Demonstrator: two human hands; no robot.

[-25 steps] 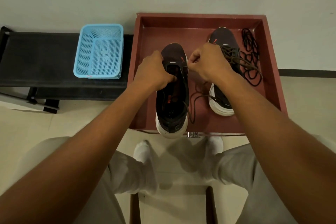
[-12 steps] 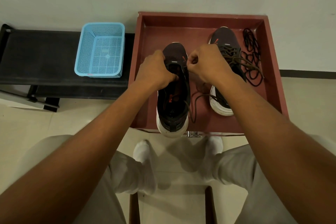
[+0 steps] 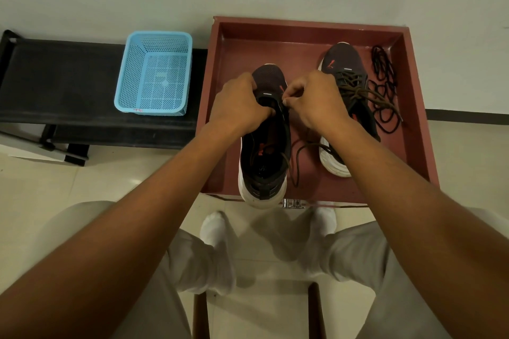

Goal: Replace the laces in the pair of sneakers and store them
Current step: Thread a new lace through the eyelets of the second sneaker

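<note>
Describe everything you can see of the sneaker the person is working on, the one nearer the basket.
The near sneaker is dark, with a knit-looking upper, white sole, orange logo on the insole and a small pale tab by the toe. It stands upright in the red tray, toe toward the wall, heel overhanging the front edge. The left hand grips its left collar; the right hand pinches a brown lace at its right eyelets, and the lace trails beside it. Its opening looks mostly unlaced.

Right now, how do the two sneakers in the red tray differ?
The near sneaker has almost no lacing; the far sneaker is laced in brown. Both hands, left hand and right hand, work on the near one; the far one lies untouched. Both are dark with white soles.
</note>
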